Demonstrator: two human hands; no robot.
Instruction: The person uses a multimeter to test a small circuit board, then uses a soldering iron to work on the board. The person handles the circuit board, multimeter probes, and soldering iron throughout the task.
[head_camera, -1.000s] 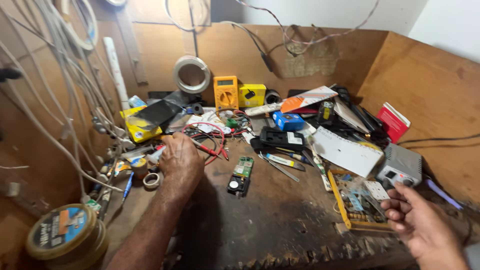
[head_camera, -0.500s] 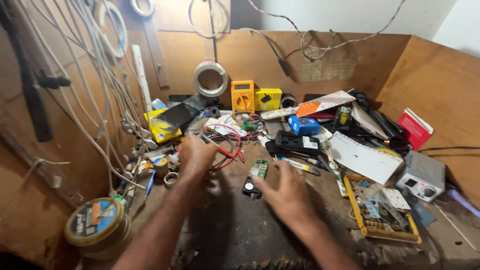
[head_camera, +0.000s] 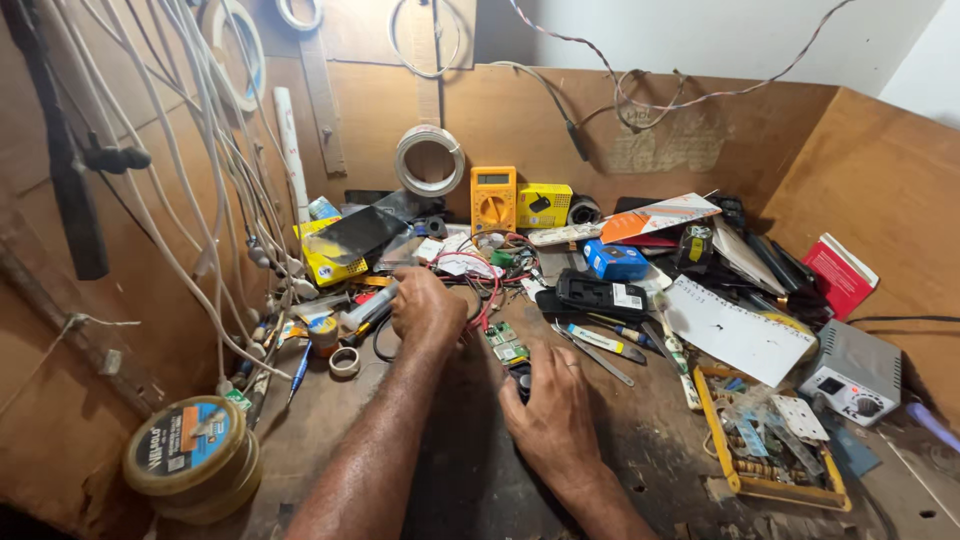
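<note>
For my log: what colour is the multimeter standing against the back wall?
The multimeter is orange-yellow with a grey display, seen best in the head view.

A yellow multimeter (head_camera: 493, 198) stands against the back wall of my cluttered wooden desk (head_camera: 330, 420), a roll of white tape (head_camera: 430, 160) hanging above it. A solder spool (head_camera: 190, 455) sits lower left, a grey box with a dial (head_camera: 855, 372) at right.

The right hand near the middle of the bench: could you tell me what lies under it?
The right hand covers a small dark object, only its top edge showing, beside a green circuit board. What the object is cannot be told.
</note>
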